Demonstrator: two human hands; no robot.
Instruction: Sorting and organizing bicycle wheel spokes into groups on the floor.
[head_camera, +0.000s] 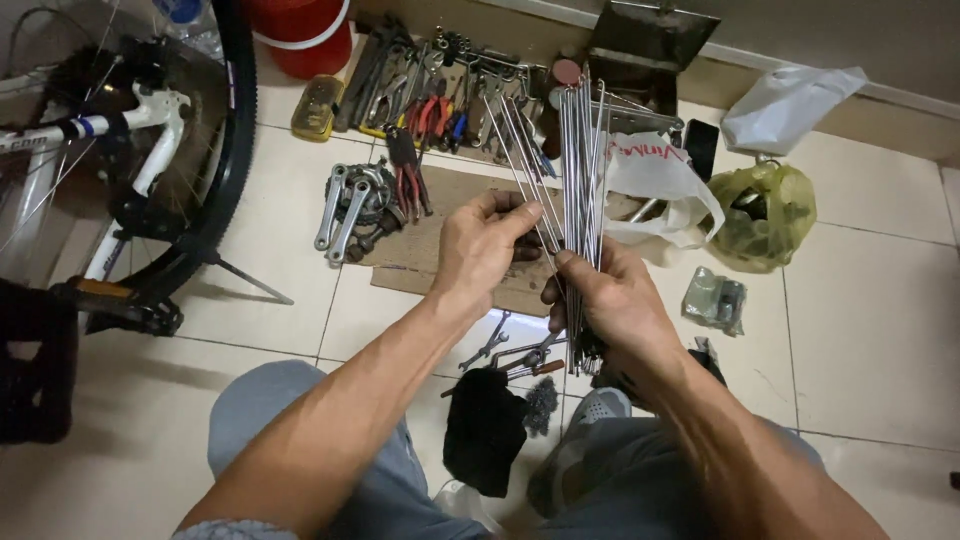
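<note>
Far left: bike (150, 130) on a kickstand, rear wheel (215, 150) and white frame in view, pedal (120, 305) low by the floor. Red bucket (300, 35) at top, yellow box (317, 105) just below it. Silver crank arms (345, 205) lie on the tile floor (880, 330), touching the edge of a cardboard sheet (440, 255). Red-handled pliers (410, 180) on the cardboard; more hand tools (440, 85) packed in a row behind it.

Left hand (480, 250): grip pinched, thumb and fingertips closed on a few spokes (520, 150) fanned out leftward from the main bundle. Those lean left, tips up toward the tool row.

Right hand (610, 295): grip wrapped tight around the spoke bundle (580, 150), held roughly upright. Long ends rise well above the fist, short ends stick out below it. Both hands are in mid-air above the cardboard, just beside each other, over the knees.

Below the hands: small wrenches (500, 345) on the floor, black cloth (485, 430) near them, between the legs. Grey trousers at the bottom edge.

Right of the bundle: white plastic bag (655, 180) touching a yellow-green bag (765, 215). Another white bag (790, 105) by the wall. Dark metal box (650, 50) behind the spokes. Small clear packet (715, 300) on the floor, well apart from the hands.
</note>
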